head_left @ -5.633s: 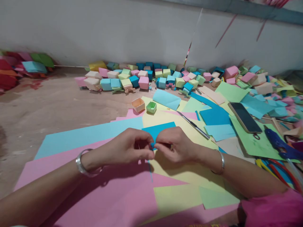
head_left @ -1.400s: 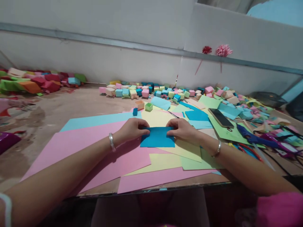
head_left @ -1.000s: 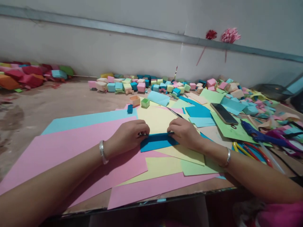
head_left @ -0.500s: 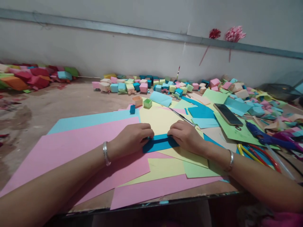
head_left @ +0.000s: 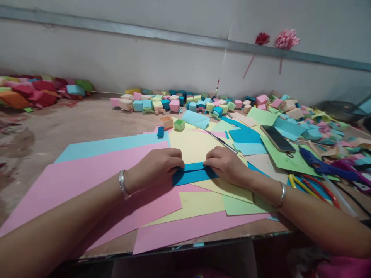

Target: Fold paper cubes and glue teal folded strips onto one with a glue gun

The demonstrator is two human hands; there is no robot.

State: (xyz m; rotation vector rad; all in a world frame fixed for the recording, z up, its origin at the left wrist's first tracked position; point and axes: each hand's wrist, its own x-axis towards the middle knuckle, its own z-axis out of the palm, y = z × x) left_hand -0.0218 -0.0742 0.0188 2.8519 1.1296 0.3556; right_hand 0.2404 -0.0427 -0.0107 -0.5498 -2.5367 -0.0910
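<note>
A dark blue strip of paper [head_left: 193, 176] lies across the stacked sheets, with a fold running along its length and its far edge lifted. My left hand [head_left: 162, 164] is closed on the strip's left end, fingertips pinching the raised edge. At the other end my right hand [head_left: 222, 162] pinches the same edge. Under the strip are a pale yellow sheet [head_left: 191, 144] and a large pink sheet [head_left: 116, 173]. Beyond my left hand stand a small blue pleated paper piece [head_left: 160, 132], an open peach paper box [head_left: 166, 122] and a green one [head_left: 179, 124].
A pen [head_left: 220, 141] lies beyond my right hand. Further right are a phone [head_left: 277, 138], a blue glue gun [head_left: 324, 164] and red-and-yellow handles [head_left: 310, 185]. Many small coloured paper boxes [head_left: 174, 105] line the wall. The table's front edge [head_left: 179, 247] is close to me.
Both hands stay on the blue strip. Its far edge now stands up more as a folded flap between my fingers. The whole view has shifted slightly.
</note>
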